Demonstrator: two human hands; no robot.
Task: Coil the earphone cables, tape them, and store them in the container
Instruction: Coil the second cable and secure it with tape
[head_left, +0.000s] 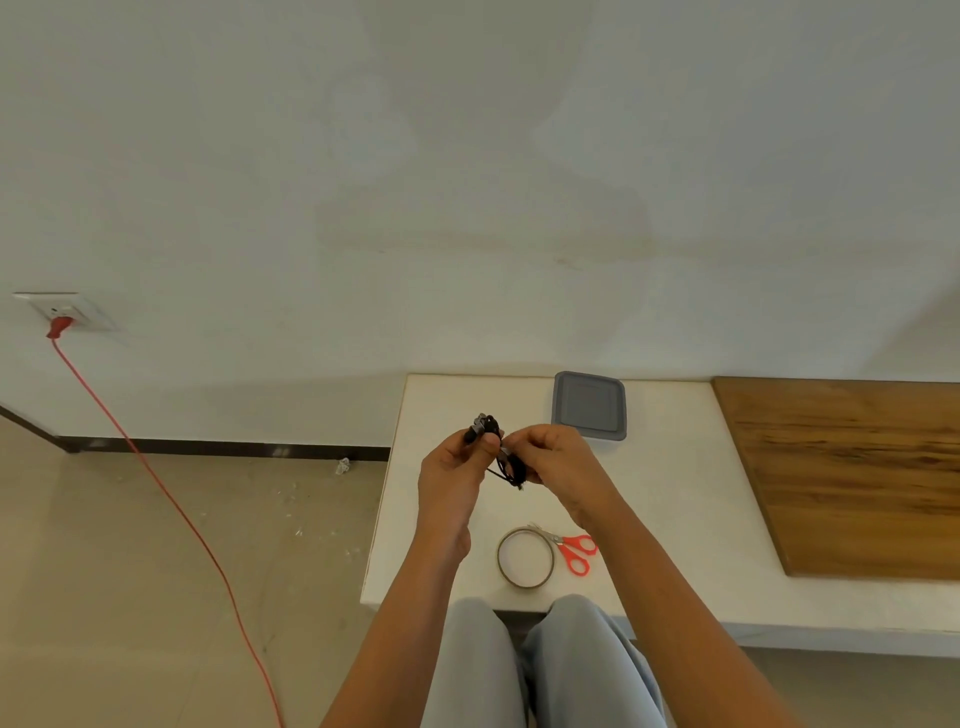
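Pale surface (675, 493) ahead of my knees. Over it my left hand (457, 467) and right hand (563, 462) are raised. Grey lidded container (589, 405) sits at the back; nearer me, a tape roll (525, 584) touches red scissors (567, 548). Both hands pinch the black coiled earphone cable (511, 470), held in the air.

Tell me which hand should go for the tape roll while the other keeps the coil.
Probably the right hand: the tape roll and scissors lie on the table by its forearm, and the left hand grips the bulk of the coiled earphone cable.
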